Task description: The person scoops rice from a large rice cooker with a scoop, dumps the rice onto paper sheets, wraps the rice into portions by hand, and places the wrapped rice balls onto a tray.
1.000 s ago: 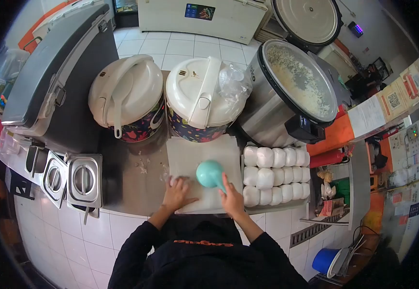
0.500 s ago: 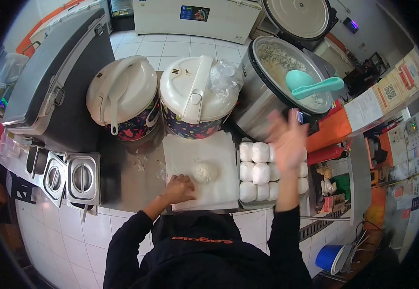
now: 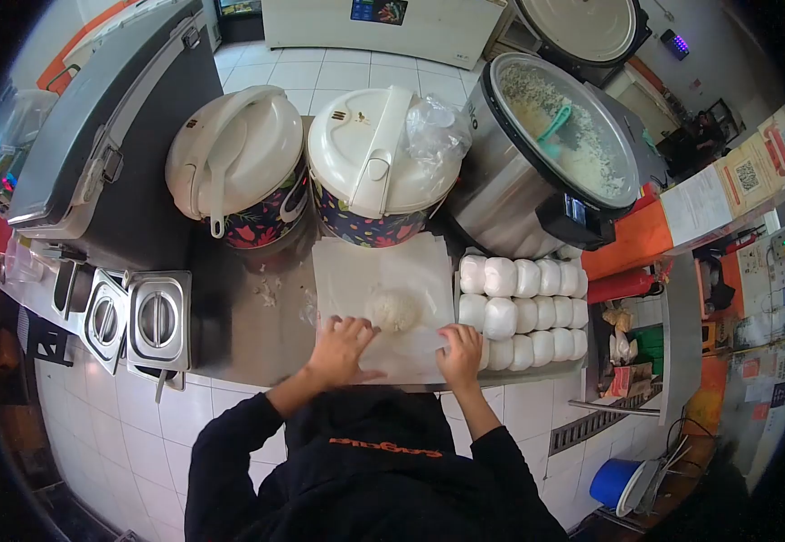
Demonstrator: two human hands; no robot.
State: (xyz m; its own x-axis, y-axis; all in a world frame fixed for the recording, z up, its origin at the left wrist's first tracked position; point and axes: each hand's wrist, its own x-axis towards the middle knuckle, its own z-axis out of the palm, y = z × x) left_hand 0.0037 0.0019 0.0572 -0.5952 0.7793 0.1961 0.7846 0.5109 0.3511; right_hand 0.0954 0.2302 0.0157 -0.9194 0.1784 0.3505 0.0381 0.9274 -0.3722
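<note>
A rounded mound of white rice [image 3: 394, 310] sits on white paper sheets [image 3: 356, 262] in front of me. My left hand [image 3: 343, 350] is at the paper's left front, fingers apart, thumb spread below the mound. On the right side my right hand [image 3: 458, 352] has its fingers curled at the paper's edge, close to the wrapped white bundles [image 3: 501, 318]; its fingertips seem to pinch the sheet. The turquoise scoop [image 3: 555, 125] rests in the rice inside the large open cooker [image 3: 474, 194].
Two white-lidded flowered cookers [image 3: 239, 163] stand behind the paper, one with a plastic bag [image 3: 436, 131] on its lid. Lidded steel containers [image 3: 158, 321] and a grey cooler box [image 3: 121, 135] are at left. Rice scraps [image 3: 268, 291] lie on the steel counter.
The turquoise scoop left the rice mound and now lies in the large cooker. My right hand went to the cooker and came back to the paper's right edge, empty of the scoop.
</note>
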